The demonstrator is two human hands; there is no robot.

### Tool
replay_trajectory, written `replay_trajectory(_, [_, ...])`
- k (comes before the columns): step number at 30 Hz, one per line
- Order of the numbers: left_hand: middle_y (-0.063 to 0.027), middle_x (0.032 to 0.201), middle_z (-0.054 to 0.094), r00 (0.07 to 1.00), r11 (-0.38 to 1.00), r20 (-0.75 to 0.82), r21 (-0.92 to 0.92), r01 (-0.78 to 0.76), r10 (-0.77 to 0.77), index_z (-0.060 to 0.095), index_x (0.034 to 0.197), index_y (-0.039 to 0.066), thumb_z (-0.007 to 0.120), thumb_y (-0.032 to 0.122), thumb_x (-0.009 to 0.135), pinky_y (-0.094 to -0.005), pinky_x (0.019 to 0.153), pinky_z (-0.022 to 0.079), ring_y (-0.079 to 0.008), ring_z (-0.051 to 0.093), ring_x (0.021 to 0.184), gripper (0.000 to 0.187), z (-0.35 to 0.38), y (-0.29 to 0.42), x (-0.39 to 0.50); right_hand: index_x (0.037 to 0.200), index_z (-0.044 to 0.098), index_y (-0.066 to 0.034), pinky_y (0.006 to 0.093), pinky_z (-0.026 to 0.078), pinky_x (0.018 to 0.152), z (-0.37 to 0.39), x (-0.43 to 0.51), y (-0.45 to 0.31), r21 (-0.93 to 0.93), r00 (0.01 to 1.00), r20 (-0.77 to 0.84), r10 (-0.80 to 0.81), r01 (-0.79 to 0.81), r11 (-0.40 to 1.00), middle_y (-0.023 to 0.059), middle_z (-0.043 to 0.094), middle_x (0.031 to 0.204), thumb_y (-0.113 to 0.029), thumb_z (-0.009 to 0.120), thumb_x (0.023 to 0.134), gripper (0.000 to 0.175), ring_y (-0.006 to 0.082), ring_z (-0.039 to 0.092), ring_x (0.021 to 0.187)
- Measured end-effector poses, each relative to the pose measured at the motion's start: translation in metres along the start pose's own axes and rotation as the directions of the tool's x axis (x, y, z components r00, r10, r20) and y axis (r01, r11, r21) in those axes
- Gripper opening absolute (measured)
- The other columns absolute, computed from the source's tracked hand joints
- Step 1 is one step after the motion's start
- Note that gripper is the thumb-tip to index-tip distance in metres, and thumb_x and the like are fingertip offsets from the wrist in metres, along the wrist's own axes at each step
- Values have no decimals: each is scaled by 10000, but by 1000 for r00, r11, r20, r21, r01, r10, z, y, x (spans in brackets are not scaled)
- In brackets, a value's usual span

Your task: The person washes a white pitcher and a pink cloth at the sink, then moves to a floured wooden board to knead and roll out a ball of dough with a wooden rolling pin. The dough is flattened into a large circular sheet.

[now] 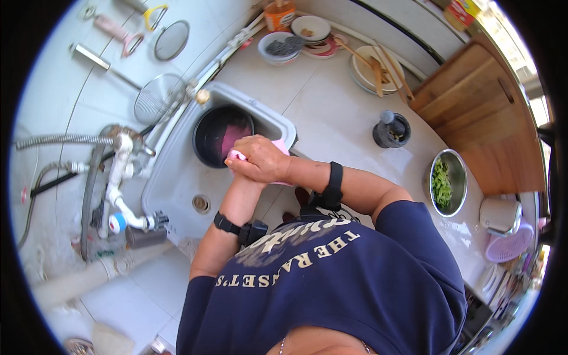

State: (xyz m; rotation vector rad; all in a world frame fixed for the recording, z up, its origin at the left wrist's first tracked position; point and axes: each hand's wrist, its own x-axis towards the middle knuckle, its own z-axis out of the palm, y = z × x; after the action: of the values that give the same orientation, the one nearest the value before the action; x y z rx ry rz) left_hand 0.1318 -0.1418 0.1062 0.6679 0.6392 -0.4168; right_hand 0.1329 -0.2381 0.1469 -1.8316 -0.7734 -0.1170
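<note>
My right hand (262, 156) is closed on a pink cloth (281, 145) over the near rim of a grey sink (171, 182). Part of the cloth bulges out by the thumb, and more shows behind the wrist. My left forearm reaches up to the same spot, but my left hand is hidden under the right hand and cloth. Just beyond the hands, a dark round pot (205, 138) stands in the sink. Something pink shows inside it; whether this is cloth or a reflection is unclear.
White pipes and a tap (117, 173) line the left. On the counter are stacked bowls (284, 57), a plate with wooden utensils (360, 73), a stone mortar (382, 135), a steel bowl (462, 182) of chopped greens and a wooden board (483, 115). Strainers (172, 41) hang on the tiled wall.
</note>
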Motion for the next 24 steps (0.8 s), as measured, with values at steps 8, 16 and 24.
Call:
replay_trajectory(8, [-101, 1530, 389, 927, 993, 375, -98, 61, -20, 422, 1453, 99, 255, 654, 1014, -462, 1217, 212, -256, 331, 1441, 727, 49, 14, -54, 909, 704, -42, 384, 513, 762, -35, 12, 31, 199, 895, -95, 436, -412, 889, 140, 686, 875, -454, 475, 988, 478, 243, 655, 821])
replay_trajectory(16, [-160, 1482, 498, 747, 995, 663, -94, 23, 45, 490, 1429, 4, 274, 614, 1027, -462, 1183, 268, -298, 414, 1401, 762, 31, 38, -12, 920, 654, 4, 343, 496, 787, -92, 77, 83, 722, 746, -258, 614, -274, 635, 130, 673, 855, -474, 420, 1019, 541, 176, 611, 810])
replay_trajectory(24, [-76, 1236, 643, 997, 997, 59, 51, -59, 56, 602, 1223, 62, 471, 425, 1031, -407, 955, 457, -214, 595, 1091, 431, -72, 41, -30, 1072, 616, -2, 340, 489, 748, -240, 156, 205, 447, 498, -699, 513, -256, 857, 78, 645, 921, -583, 552, 935, 600, 166, 596, 799])
